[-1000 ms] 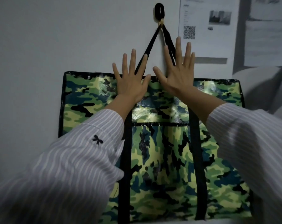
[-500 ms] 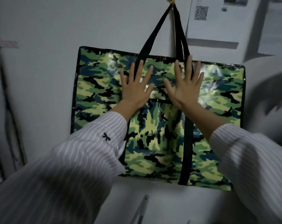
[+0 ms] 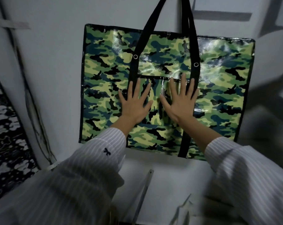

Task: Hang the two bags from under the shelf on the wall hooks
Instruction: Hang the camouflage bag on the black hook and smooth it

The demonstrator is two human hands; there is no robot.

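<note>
A glossy green camouflage bag [image 3: 218, 82] hangs flat against the white wall by its black straps [image 3: 153, 21], which run up out of the top of the frame. The hook is out of view. My left hand [image 3: 134, 104] lies flat on the bag's front, fingers spread, across the left black strap. My right hand [image 3: 179, 101] lies flat beside it on the front pocket, fingers spread too. Neither hand grips anything.
A black-and-white patterned bag or cloth [image 3: 6, 135] leans at the far left. Thin cables [image 3: 32, 103] run down the wall beside it. Below the bag are a white surface and thin metal rods [image 3: 142, 192]. Papers are taped to the wall at upper right [image 3: 221, 15].
Both flat hands have slid down the bag from its top edge to its middle. The view has tilted downward, so the hook has left the frame.
</note>
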